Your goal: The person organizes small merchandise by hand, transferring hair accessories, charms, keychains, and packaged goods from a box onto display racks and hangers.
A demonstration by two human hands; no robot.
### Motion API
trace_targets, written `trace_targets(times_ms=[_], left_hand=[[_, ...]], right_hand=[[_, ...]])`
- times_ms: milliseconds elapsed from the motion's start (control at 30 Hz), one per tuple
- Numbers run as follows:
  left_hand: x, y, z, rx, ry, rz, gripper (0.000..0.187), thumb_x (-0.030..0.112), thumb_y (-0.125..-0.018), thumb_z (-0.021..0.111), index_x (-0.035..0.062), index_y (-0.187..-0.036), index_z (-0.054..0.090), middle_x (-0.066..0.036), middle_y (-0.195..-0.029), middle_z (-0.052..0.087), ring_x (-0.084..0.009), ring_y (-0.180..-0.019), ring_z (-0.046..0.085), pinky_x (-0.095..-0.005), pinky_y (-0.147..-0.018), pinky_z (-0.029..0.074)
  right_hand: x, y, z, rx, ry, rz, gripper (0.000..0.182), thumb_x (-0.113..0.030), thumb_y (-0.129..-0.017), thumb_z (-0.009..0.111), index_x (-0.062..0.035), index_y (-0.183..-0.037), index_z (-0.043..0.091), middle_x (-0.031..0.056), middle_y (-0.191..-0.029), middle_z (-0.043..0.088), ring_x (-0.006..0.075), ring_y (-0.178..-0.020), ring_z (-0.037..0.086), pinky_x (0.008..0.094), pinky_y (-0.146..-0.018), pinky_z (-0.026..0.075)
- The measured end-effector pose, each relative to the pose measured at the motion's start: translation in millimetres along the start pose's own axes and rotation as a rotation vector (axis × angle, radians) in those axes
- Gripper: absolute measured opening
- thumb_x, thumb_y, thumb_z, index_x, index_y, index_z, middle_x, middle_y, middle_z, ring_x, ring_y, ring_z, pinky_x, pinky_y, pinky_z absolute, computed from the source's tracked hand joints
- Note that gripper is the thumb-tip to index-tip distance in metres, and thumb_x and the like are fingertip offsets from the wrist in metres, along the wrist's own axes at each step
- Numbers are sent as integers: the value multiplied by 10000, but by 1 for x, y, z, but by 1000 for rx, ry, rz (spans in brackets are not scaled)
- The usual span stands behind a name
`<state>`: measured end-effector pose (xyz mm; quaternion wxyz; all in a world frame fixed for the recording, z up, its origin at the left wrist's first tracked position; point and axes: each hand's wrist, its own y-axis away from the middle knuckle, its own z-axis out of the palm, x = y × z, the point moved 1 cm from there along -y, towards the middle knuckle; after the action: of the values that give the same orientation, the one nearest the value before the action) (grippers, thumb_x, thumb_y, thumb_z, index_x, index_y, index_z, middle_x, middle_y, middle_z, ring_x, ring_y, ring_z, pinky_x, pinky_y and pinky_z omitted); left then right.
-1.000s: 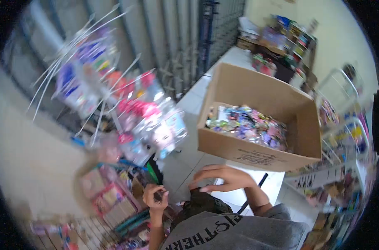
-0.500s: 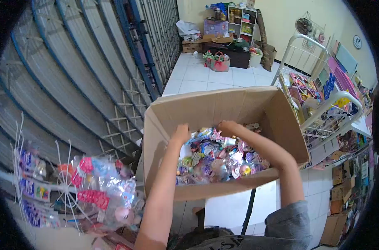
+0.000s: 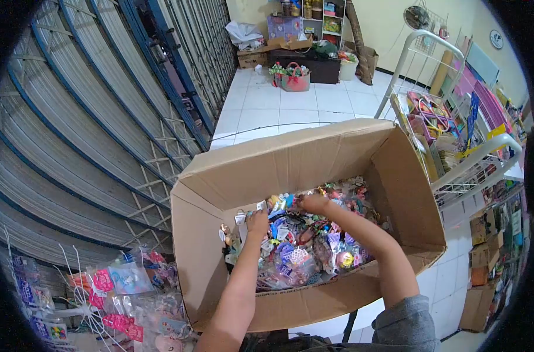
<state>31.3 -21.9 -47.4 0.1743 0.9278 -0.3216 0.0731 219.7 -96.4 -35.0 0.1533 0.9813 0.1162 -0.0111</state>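
Note:
A big cardboard box (image 3: 290, 161) stands before me, holding a heap of small trinkets in clear plastic packets (image 3: 296, 258), many with bright colours and white tags. Both of my arms reach into it. On the left side of the heap is my left hand (image 3: 257, 224), its fingers closed beside small white tags (image 3: 240, 218); what they pinch is too small to name. My right hand (image 3: 315, 203) is curled at the back of the heap, against colourful packets. Its fingertips are turned away, so the thing in them is hidden.
Hanging packets on a white wire rack (image 3: 91, 311) crowd the lower left, before a folding metal shutter (image 3: 97, 135). To the right is a white metal cart (image 3: 449, 170) with goods. A pink basket (image 3: 295, 79) and a dark chest (image 3: 323, 69) stand behind on the tiled floor.
The view has shifted, and the box looks larger and more tilted. Both hands have moved lower in the box, and items at its left side, including white tags, now show.

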Motion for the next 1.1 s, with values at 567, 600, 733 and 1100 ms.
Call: trace_targets(times_ms=[567, 600, 733, 1100], left_hand=[[54, 87, -220, 265, 403, 345, 206, 91, -744, 381, -53, -753, 528, -260, -746, 526, -386, -744, 510, -428, -673, 386], [57, 105, -238, 279, 398, 339, 206, 91, -744, 381, -53, -753, 528, -260, -746, 526, -386, -744, 510, -428, -673, 386], [58, 175, -288, 342, 561, 310, 225, 141, -791, 385, -31, -780, 531, -196, -732, 547, -322, -711, 530, -358, -646, 396], [42, 403, -332, 557, 806, 170, 268, 227, -824, 412, -21, -827, 515, -63, -626, 501, -92, -589, 426, -254, -553, 366]], right_hand=[[-20, 114, -206, 258, -972, 68, 415, -404, -802, 417, -22, -876, 564, 24, -614, 485, 102, -529, 458, 272, -522, 399], [-33, 127, -227, 219, -1070, 71, 392, -379, -813, 413, -25, -901, 557, 15, -721, 509, 88, -629, 470, 247, -543, 391], [-70, 145, -258, 380, -1187, 11, 380, -365, -830, 383, -42, -945, 547, 15, -780, 548, 81, -696, 502, 220, -614, 406], [-242, 184, -338, 93, -1494, -601, 374, -269, -846, 367, 65, -965, 487, 114, -848, 566, 145, -674, 557, 218, -569, 460]])
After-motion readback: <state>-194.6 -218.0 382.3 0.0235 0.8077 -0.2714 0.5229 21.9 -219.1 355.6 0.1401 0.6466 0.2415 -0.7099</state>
